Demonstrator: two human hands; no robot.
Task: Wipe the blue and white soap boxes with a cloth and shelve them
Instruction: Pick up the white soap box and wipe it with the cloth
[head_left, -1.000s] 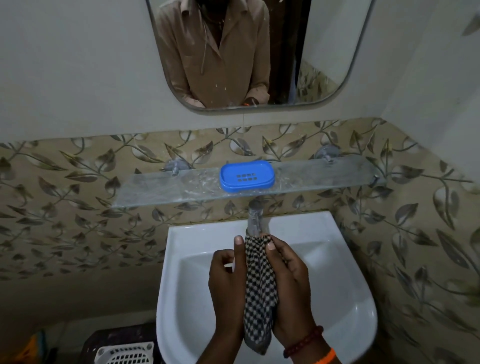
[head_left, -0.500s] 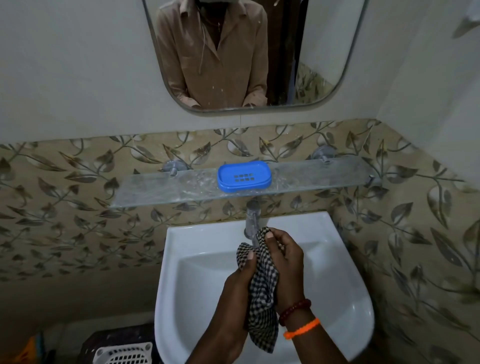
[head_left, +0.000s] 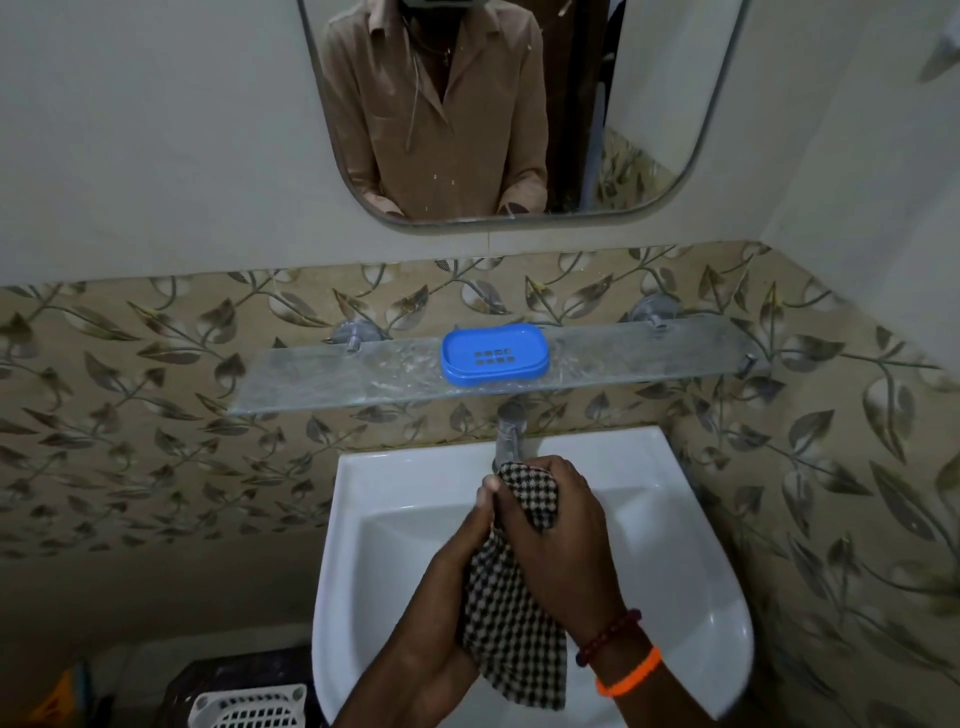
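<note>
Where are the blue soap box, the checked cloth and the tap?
blue soap box (head_left: 494, 355): head view, its slotted top.
checked cloth (head_left: 511, 631): head view, the part hanging between the wrists.
tap (head_left: 507, 439): head view, its metal spout.

One blue soap box (head_left: 495, 354), one checked cloth (head_left: 511, 618), two hands, one sink (head_left: 691, 545).

tap (head_left: 508, 439): spout end hidden behind cloth (head_left: 511, 597)
white basket (head_left: 248, 707), left of sink (head_left: 691, 618): cut by bottom edge
</note>
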